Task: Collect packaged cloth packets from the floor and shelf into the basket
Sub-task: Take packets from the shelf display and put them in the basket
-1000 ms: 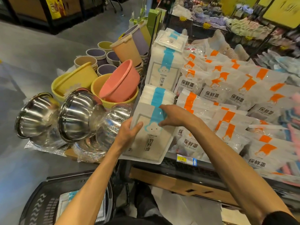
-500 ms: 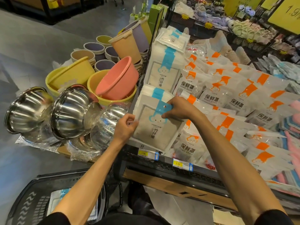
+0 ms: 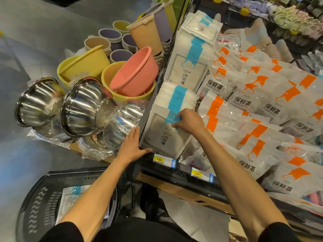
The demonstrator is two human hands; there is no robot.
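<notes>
white cloth packet point(image 3: 161, 131) | right hand point(image 3: 189, 121) pinches top | left hand point(image 3: 131, 145) flat at edge

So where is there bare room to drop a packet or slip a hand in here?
The basket has room beside its single packet; grey floor lies open left of the steel bowls. The shelf is packed: cloth packets and orange-striped packets overlap edge to edge, and the right hand grips the front cloth packet.

A shop: price tags point(image 3: 164, 160) front stocked shelves.
</notes>
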